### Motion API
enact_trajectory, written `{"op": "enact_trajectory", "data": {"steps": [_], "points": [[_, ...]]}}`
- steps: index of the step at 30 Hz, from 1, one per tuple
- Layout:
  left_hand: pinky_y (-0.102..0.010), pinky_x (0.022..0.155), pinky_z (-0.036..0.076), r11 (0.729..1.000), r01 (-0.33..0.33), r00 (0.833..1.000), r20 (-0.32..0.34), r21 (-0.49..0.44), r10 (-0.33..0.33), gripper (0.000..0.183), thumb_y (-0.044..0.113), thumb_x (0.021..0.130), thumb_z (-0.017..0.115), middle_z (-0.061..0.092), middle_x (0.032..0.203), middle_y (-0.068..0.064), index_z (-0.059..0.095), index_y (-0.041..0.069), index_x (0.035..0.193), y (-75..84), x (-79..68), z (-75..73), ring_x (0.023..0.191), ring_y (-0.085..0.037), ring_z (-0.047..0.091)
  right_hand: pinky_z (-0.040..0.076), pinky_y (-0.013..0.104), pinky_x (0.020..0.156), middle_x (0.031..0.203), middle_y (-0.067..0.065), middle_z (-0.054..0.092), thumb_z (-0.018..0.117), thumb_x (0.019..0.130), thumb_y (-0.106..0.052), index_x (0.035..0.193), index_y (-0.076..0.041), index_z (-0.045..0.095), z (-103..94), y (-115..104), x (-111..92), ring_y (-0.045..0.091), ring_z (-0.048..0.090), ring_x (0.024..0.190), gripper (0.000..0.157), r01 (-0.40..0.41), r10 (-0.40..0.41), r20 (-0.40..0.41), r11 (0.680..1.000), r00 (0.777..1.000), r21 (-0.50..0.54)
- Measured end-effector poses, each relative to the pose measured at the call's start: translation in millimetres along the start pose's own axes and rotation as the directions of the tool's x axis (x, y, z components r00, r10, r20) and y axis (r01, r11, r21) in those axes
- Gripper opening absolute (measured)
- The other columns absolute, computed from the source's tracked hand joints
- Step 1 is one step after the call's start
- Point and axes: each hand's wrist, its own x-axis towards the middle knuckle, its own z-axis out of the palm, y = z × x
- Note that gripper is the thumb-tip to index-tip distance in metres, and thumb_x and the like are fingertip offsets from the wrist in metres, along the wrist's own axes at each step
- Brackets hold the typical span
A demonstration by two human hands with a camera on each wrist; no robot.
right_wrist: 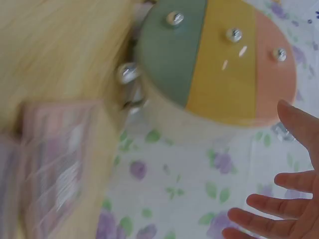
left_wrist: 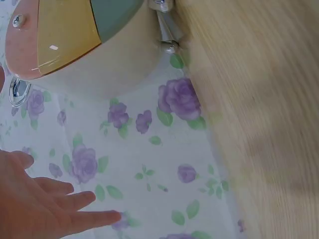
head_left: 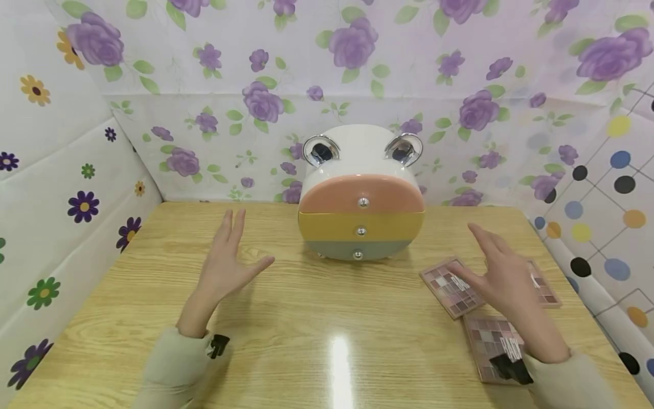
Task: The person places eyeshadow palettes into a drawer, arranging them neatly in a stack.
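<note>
My left hand hovers over the left part of the table, fingers spread, holding nothing. On the other side my right hand, also spread and without anything in it, hangs above several eyeshadow palettes. One palette lies tilted left of that hand, another sits under the wrist, and a third is partly hidden behind the hand. Between the hands, at the back, stands a small white drawer box with frog-like eyes. Its pink, yellow and grey-green drawers are closed, each with a silver knob.
The wooden table reaches back to a wall cloth with purple roses. Cloths with flowers on the left and coloured dots on the right flank it. The box stands near the back edge on short metal feet.
</note>
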Motion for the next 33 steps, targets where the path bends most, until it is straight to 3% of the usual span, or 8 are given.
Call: {"op": "enact_trajectory", "data": {"steps": [2, 6, 10, 15, 19, 22, 29, 33], "points": [[-0.069, 0.097, 0.013, 0.997, -0.008, 1.0, -0.001, -0.073, 0.008, 0.098, 0.049, 0.079, 0.064, -0.006, 0.151, -0.01, -0.002, 0.024, 0.147, 1.9, 6.6, 1.6, 0.136, -0.037, 0.002, 0.048, 0.048, 0.056, 0.115, 0.026, 0.054, 0.074, 0.074, -0.034, 0.135, -0.002, 0.041, 4.1, -8, 8, 0.038, 0.058, 0.082, 0.076, 0.028, -0.026, -0.033, 0.998, 0.999, 0.049], [-0.063, 0.101, 0.014, 0.975, -0.056, 0.998, -0.031, -0.216, 0.051, 0.095, 0.04, 0.079, 0.068, 0.002, 0.152, -0.006, 0.003, 0.028, 0.147, 4.4, 21.4, 7.5, 0.137, -0.03, 0.005, 0.052, 0.045, 0.062, 0.104, 0.022, 0.061, 0.076, 0.074, -0.026, 0.131, -0.003, 0.046, 13.6, -25, 25, 0.034, 0.061, 0.085, 0.068, 0.069, -0.056, -0.086, 0.985, 0.995, 0.16], [-0.06, 0.099, 0.026, 0.924, -0.091, 0.996, -0.041, -0.371, 0.082, 0.091, 0.028, 0.081, 0.069, 0.009, 0.152, -0.004, 0.007, 0.026, 0.147, 6.4, 32.7, 15.5, 0.135, -0.032, 0.017, 0.054, 0.04, 0.06, 0.098, 0.018, 0.063, 0.078, 0.071, -0.018, 0.127, -0.005, 0.05, 24.1, -39, 38, 0.029, 0.063, 0.08, 0.063, 0.123, -0.086, -0.162, 0.964, 0.983, 0.237], [-0.055, 0.096, 0.034, 0.846, -0.051, 0.998, 0.0, -0.531, 0.06, 0.088, 0.016, 0.082, 0.068, 0.012, 0.151, -0.003, 0.01, 0.026, 0.147, 10.6, 41.6, 21.5, 0.133, -0.032, 0.024, 0.054, 0.037, 0.056, 0.092, 0.016, 0.065, 0.081, 0.067, -0.011, 0.122, -0.002, 0.054, 37.6, -52, 53, 0.026, 0.063, 0.074, 0.062, 0.21, -0.131, -0.266, 0.933, 0.955, 0.292], [-0.055, 0.096, 0.034, 0.804, -0.025, 0.998, 0.032, -0.594, 0.055, 0.086, 0.01, 0.083, 0.066, 0.012, 0.151, -0.009, 0.01, 0.018, 0.148, 23.7, 44.0, 18.2, 0.132, -0.034, 0.024, 0.054, 0.035, 0.055, 0.086, 0.016, 0.066, 0.081, 0.066, -0.009, 0.119, 0.0, 0.055, 47.4, -60, 62, 0.025, 0.063, 0.069, 0.059, 0.257, -0.146, -0.325, 0.909, 0.934, 0.33], [-0.053, 0.096, 0.036, 0.789, -0.009, 0.998, 0.046, -0.615, 0.047, 0.083, 0.008, 0.084, 0.065, 0.011, 0.151, -0.008, 0.011, 0.014, 0.148, 32.6, 46.6, 16.6, 0.132, -0.035, 0.025, 0.054, 0.032, 0.056, 0.083, 0.015, 0.066, 0.081, 0.067, -0.009, 0.117, -0.002, 0.056, 53.2, -67, 67, 0.024, 0.064, 0.066, 0.056, 0.27, -0.142, -0.351, 0.897, 0.926, 0.35], [-0.045, 0.096, 0.039, 0.737, 0.0, 0.998, 0.051, -0.675, 0.046, 0.077, 0.005, 0.086, 0.061, 0.01, 0.151, -0.008, 0.015, 0.011, 0.147, 35.8, 58.8, 26.6, 0.131, -0.035, 0.026, 0.053, 0.031, 0.054, 0.078, 0.016, 0.065, 0.08, 0.066, -0.011, 0.113, 0.001, 0.057, 64.6, -85, 79, 0.024, 0.062, 0.06, 0.053, 0.304, -0.159, -0.386, 0.885, 0.909, 0.352], [-0.043, 0.097, 0.039, 0.722, 0.016, 0.998, 0.057, -0.692, 0.033, 0.077, 0.005, 0.085, 0.062, 0.01, 0.151, -0.008, 0.014, 0.011, 0.146, 37.7, 62.4, 32.2, 0.131, -0.034, 0.026, 0.053, 0.03, 0.053, 0.079, 0.016, 0.066, 0.08, 0.066, -0.01, 0.11, 0.003, 0.058, 70.7, -92, 86, 0.023, 0.062, 0.059, 0.051, 0.329, -0.168, -0.41, 0.872, 0.896, 0.363]]}}
